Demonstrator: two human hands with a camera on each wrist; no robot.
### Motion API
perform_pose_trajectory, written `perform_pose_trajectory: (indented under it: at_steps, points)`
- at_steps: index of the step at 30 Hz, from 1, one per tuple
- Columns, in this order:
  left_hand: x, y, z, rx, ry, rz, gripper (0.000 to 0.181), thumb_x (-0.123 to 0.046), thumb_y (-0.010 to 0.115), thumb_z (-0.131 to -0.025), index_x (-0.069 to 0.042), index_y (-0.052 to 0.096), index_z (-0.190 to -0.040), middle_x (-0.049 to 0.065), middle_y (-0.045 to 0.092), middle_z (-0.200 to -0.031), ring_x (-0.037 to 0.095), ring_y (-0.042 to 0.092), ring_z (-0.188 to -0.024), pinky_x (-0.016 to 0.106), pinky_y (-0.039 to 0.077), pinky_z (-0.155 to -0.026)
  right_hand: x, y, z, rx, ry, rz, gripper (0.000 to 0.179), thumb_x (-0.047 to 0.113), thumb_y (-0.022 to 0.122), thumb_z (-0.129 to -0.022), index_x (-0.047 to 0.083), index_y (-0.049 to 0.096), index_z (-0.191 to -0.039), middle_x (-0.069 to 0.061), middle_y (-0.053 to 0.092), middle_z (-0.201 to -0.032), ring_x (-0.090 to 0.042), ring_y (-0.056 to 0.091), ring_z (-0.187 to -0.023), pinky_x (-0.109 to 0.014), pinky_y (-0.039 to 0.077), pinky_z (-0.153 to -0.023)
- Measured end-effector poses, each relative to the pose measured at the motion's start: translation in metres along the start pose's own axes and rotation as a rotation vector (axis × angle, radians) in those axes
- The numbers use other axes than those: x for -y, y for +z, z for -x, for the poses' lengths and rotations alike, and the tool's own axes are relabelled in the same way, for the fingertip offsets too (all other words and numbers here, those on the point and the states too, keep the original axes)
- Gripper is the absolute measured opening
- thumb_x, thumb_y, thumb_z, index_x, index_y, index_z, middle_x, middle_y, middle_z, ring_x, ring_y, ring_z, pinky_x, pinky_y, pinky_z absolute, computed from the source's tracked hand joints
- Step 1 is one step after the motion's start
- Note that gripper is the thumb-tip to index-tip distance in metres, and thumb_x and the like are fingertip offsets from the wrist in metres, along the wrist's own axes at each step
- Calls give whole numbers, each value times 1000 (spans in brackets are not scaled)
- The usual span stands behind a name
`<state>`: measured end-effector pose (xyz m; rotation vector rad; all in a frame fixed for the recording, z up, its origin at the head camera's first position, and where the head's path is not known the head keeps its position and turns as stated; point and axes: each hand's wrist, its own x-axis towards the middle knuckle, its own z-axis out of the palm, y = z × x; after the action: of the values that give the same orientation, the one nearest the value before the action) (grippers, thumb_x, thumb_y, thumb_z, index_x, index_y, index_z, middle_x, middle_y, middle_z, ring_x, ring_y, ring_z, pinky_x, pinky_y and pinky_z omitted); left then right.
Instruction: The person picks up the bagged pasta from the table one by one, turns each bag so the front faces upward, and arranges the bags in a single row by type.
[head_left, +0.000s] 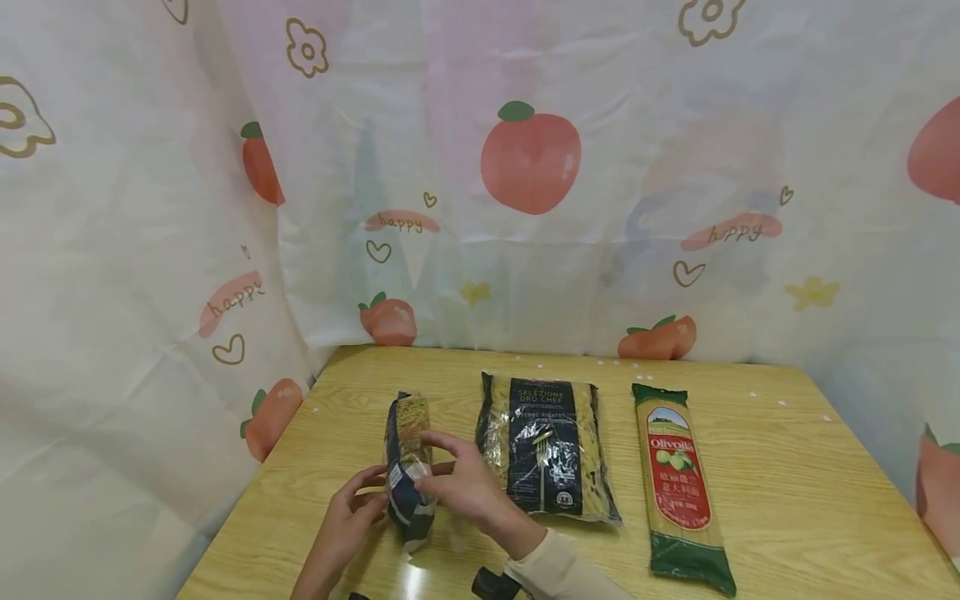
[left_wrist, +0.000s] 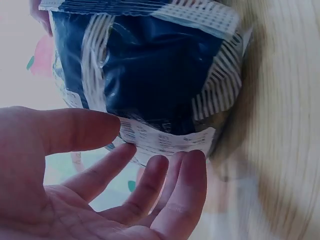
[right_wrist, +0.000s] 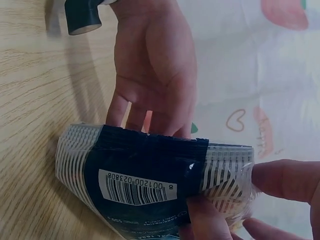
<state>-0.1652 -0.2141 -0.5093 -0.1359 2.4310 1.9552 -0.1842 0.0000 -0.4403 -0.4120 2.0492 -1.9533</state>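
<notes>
A dark blue and clear pasta bag (head_left: 410, 492) stands upright on the table at centre left. White striped ends and a barcode show on it in the right wrist view. My right hand (head_left: 468, 487) holds this bag from the right, with the thumb (right_wrist: 287, 177) at its edge and fingers on its printed face. On the other side, my left hand (head_left: 345, 521) has its fingertips right at the bag. In the left wrist view the left fingers (left_wrist: 185, 185) are spread and lightly bent beside the white label (left_wrist: 160, 140).
A wide bag of penne (head_left: 545, 450) lies flat right of my hands. Further right lies a long pack of spaghetti (head_left: 678, 483) with a red label and green ends. The wooden table (head_left: 795, 467) meets a fruit-patterned curtain (head_left: 450, 275) behind and on the left.
</notes>
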Motion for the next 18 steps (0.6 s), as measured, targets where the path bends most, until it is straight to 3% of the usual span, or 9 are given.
perform_pose_trajectory:
  at_steps: [6, 11, 18]
  points:
    - [-5, 0, 3, -18, -13, 8, 42, -7, 63, -100, 1, 59, -141, 18, 60, -124, 12, 68, -99, 33, 62, -83, 1, 4, -2, 18, 5, 25, 64, 2, 75, -88, 12, 56, -148, -18, 48, -157, -34, 66, -117, -33, 56, -69]
    - [-8, -1, 4, -19, -26, 41, 43, -7, 57, -101, 6, 56, -142, 23, 59, -128, 11, 67, -97, 33, 62, -85, 1, 6, -2, 44, 5, 55, 61, 8, 76, -90, 14, 57, -148, -16, 49, -156, -34, 64, -120, -33, 57, -74]
    - [-10, -4, 5, 3, -41, 15, 53, -32, 48, -110, 2, 45, -151, 24, 58, -136, 21, 68, -103, 41, 62, -88, 1, 8, -2, 69, -12, 119, 57, 16, 75, -94, 16, 57, -148, -13, 50, -157, -37, 60, -127, -40, 58, -81]
